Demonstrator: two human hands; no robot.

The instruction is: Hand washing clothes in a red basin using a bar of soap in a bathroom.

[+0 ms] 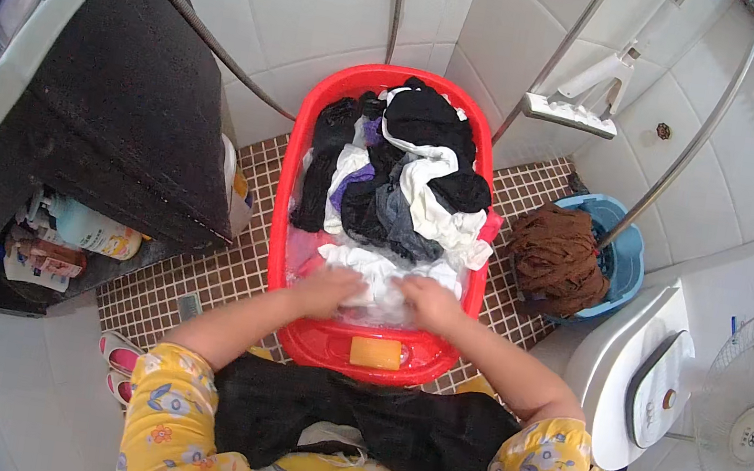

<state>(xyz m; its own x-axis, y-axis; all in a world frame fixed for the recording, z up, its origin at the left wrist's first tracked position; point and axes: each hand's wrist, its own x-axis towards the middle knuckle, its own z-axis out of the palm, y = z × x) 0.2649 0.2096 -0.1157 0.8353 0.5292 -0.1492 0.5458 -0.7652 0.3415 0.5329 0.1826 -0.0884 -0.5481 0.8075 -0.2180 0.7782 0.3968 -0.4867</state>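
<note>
A red plastic tub [279, 251] stands before me, full of wet laundry and sudsy water. At its near end lies a white cloth [375, 275], partly under foam. My left hand [334, 291] grips this cloth from the left, and my right hand [431, 304] grips it from the right. Both hands are a little blurred, and some fingertips are hidden in the cloth and suds. Beyond them a heap of black clothes [429, 120] is mixed with white garments [426, 192], a grey piece and purple bits. An orange bar of soap [375, 353] rests on the tub's near ledge.
Right of the tub, a blue bucket [629, 242] holds a brown mop head [554, 260]. A white toilet [618, 371] and a fan [748, 425] stand at right. A squeegee-type mop [575, 111] leans on the tiles. Bottles [92, 228] sit on the dark cabinet's [121, 98] lower shelf.
</note>
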